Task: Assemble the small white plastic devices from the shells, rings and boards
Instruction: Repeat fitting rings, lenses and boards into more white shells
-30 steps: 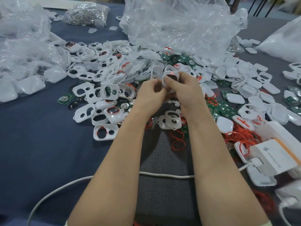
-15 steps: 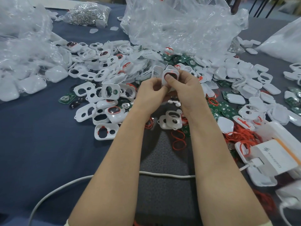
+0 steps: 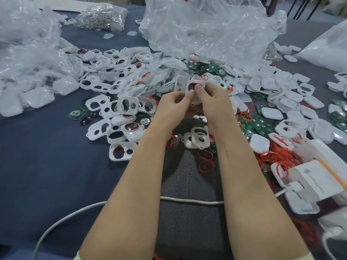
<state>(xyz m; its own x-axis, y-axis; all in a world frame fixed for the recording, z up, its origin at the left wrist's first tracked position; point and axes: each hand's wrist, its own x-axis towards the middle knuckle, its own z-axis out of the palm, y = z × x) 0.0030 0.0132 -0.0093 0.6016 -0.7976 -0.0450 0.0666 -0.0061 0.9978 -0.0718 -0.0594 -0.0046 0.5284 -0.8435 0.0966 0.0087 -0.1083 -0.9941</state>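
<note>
Both hands pinch a small white plastic shell with a red ring (image 3: 195, 86) above the blue-covered bench (image 3: 47, 156): left hand (image 3: 173, 107) below-left, right hand (image 3: 212, 104) below-right, thumbs pressing its face, over scattered white shells.

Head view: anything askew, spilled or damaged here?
Nothing looks damaged. The left hand and right hand pinch one shell. Odd: a white cable runs under both forearms, where it might snag, and orange rings lie tangled beside the box.
</note>
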